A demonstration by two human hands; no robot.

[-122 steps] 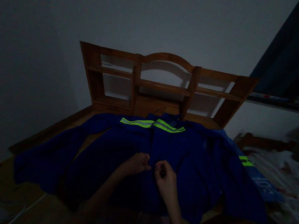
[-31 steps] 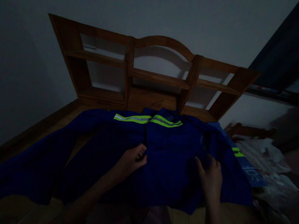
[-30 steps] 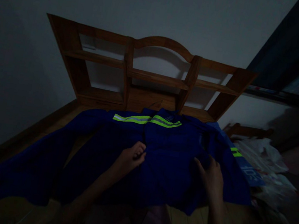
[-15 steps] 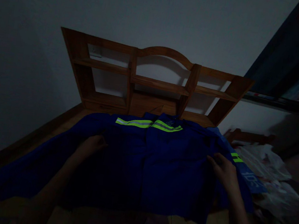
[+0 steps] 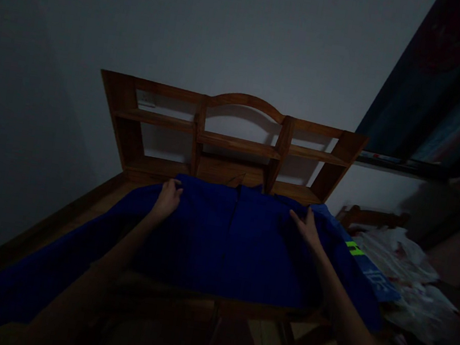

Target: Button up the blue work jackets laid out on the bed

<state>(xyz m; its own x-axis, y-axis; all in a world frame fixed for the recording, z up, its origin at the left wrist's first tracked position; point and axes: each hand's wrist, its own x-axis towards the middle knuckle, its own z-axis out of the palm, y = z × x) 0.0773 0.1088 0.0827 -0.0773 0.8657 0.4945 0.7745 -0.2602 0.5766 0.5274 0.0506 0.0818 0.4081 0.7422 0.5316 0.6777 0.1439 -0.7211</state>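
A dark blue work jacket lies spread over the wooden desk, its sleeves out to both sides. A yellow-green band shows on the right sleeve; no chest stripe shows now. My left hand is at the jacket's far left part, fingers curled together on the cloth. On the far right part rests my right hand, thumb and forefinger apart against the fabric. The dim light hides much of the cloth's folds.
Behind the jacket stands a wooden shelf unit against the wall. To the right are a chair back, a blue printed bag and crumpled white plastic bags. A dark window is at upper right.
Both hands have moved forward, toward the shelf unit, and closer together. The jacket's near edge has drawn back, baring the desk front, and the chest stripe has become covered.
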